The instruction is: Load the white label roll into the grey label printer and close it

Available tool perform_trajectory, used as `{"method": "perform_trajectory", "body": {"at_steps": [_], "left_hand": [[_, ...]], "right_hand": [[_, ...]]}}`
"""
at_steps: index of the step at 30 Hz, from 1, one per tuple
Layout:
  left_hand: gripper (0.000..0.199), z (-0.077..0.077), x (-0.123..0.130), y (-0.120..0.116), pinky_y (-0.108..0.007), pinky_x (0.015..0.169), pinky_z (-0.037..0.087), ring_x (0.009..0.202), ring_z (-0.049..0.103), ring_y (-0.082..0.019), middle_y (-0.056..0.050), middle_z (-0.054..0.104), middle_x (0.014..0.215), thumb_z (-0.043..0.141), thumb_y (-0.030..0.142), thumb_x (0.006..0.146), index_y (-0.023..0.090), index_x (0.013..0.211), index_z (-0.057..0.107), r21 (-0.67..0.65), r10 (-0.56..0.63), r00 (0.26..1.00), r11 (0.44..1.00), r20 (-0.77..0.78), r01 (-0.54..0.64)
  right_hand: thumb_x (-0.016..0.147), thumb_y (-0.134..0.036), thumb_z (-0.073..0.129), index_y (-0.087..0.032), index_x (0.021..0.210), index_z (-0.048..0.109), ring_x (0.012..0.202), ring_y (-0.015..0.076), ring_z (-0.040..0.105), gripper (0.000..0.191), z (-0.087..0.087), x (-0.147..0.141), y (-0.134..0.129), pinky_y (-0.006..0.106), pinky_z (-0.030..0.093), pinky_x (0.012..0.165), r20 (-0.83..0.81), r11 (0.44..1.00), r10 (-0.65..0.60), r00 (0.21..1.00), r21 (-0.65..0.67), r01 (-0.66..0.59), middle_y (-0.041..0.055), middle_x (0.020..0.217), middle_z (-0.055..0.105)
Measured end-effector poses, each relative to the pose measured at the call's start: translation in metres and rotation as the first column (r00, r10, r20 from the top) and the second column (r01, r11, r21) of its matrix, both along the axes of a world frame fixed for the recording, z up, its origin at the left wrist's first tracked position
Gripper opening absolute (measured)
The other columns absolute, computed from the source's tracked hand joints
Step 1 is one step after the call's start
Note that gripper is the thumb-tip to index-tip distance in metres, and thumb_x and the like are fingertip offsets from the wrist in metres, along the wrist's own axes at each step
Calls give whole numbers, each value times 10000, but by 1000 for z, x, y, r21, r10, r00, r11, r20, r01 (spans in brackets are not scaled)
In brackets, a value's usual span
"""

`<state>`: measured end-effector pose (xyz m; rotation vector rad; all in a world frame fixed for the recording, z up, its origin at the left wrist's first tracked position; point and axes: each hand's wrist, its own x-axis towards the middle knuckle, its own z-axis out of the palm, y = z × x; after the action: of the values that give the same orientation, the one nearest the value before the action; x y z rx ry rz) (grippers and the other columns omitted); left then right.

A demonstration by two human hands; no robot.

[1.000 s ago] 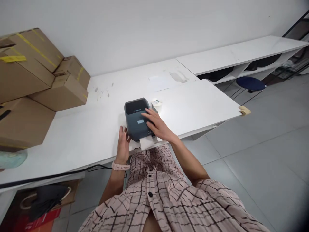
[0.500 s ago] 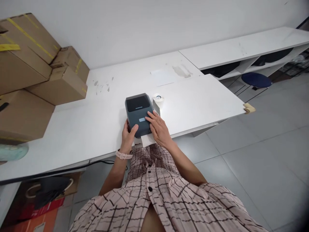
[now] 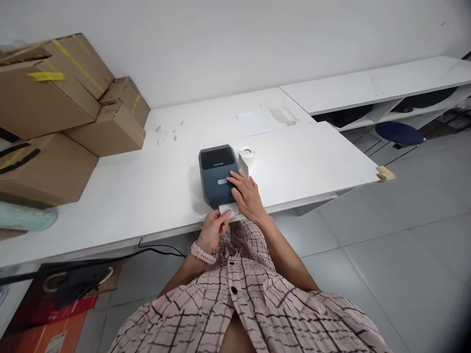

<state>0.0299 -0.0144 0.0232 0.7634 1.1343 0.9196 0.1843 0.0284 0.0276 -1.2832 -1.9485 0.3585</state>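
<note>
A dark blue-grey label printer with a black window and a light button stands near the front edge of the white table. From its front sticks out a white paper label. My left hand pinches that label between thumb and fingers. Resting on the printer's right side, my right hand has its fingers stretched out, with a fingertip by the light button. Behind it, to the right of the printer, a roll of white labels stands on the table, its strip hanging toward the printer.
Cardboard boxes are stacked at the left, above a pale green cylinder. A white sheet lies toward the back. A tan guard covers the table's right corner. Beyond stands a blue stool. Black cables hang below the front edge.
My left hand has left the printer's left side and moved down to its front, taking hold of the label. The right hand stays on the printer. The view has shifted slightly.
</note>
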Motion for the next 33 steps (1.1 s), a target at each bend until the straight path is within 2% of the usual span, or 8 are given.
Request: {"method": "perform_trajectory", "body": {"at_steps": [8, 13, 17, 20, 23, 25, 28, 33], "left_hand": [[437, -19, -8, -9, -256, 517, 310, 513, 395, -99, 42, 468, 537, 748, 561, 759, 199, 605, 557, 183, 88, 976, 982, -201, -50], [511, -12, -23, -6, -274, 505, 312, 488, 384, -116, 16, 433, 503, 544, 582, 914, 213, 563, 589, 344, 322, 922, 908, -213, -237], [444, 0, -44, 7, -267, 528, 352, 520, 416, -120, 11, 454, 541, 526, 498, 944, 212, 621, 628, 461, 481, 860, 810, -172, -361], [307, 1, -58, 29, -257, 523, 357, 540, 420, -114, 20, 471, 594, 602, 443, 896, 201, 711, 648, 481, 523, 836, 783, -167, -394], [221, -2, -63, 60, -257, 591, 436, 644, 522, -126, -11, 602, 765, 666, 398, 829, 192, 909, 672, 451, 504, 832, 814, -232, -367], [329, -4, -61, 82, -291, 732, 508, 865, 622, -172, -74, 670, 1011, 702, 379, 796, 185, 1059, 660, 444, 466, 839, 838, -280, -318], [552, -4, -53, 110, -368, 898, 519, 1172, 601, -265, -154, 609, 1328, 754, 368, 765, 190, 1262, 592, 429, 364, 846, 885, -389, -183], [714, -2, -43, 138, -452, 1003, 488, 1252, 579, -323, -178, 571, 1391, 779, 309, 740, 190, 1390, 509, 424, 336, 746, 902, -574, -80]], "right_hand": [[1028, -530, 456, -306, 1279, 649, 1509, 336, 360, 388, 17, -14, 4, 648, 124, 1256, 229, 993, -96, 969, 88, 77, 64, 1486, 591], [1013, -542, 488, -328, 1299, 633, 1543, 353, 289, 385, 16, -9, 4, 671, 154, 1246, 268, 997, -76, 960, 40, 67, 42, 1567, 504], [1049, -542, 379, -321, 1469, 495, 1539, 331, 311, 489, 20, -1, -4, 633, 340, 1184, 128, 997, -53, 990, -55, 61, 90, 1673, 318], [1056, -560, 319, -296, 1579, 332, 1551, 284, 297, 587, 39, 5, 1, 536, 410, 1180, -27, 997, 24, 999, -69, -26, 97, 1676, 310], [1049, -608, 254, -301, 1623, 217, 1545, 275, 312, 651, 66, 11, 20, 511, 394, 1205, -193, 991, 76, 978, -90, -95, 72, 1690, 284], [1029, -663, 210, -325, 1627, 191, 1543, 287, 314, 687, 84, 13, 37, 542, 348, 1228, -323, 982, 99, 941, -120, -144, 50, 1702, 252], [979, -758, 199, -361, 1626, 170, 1572, 295, 232, 759, 103, 13, 66, 570, 254, 1259, -517, 966, 120, 848, -135, -219, 7, 1722, 186], [895, -867, 227, -367, 1629, 112, 1596, 268, 133, 895, 114, 1, 128, 533, 173, 1282, -605, 966, 174, 777, -49, -255, -16, 1733, 119]]}}
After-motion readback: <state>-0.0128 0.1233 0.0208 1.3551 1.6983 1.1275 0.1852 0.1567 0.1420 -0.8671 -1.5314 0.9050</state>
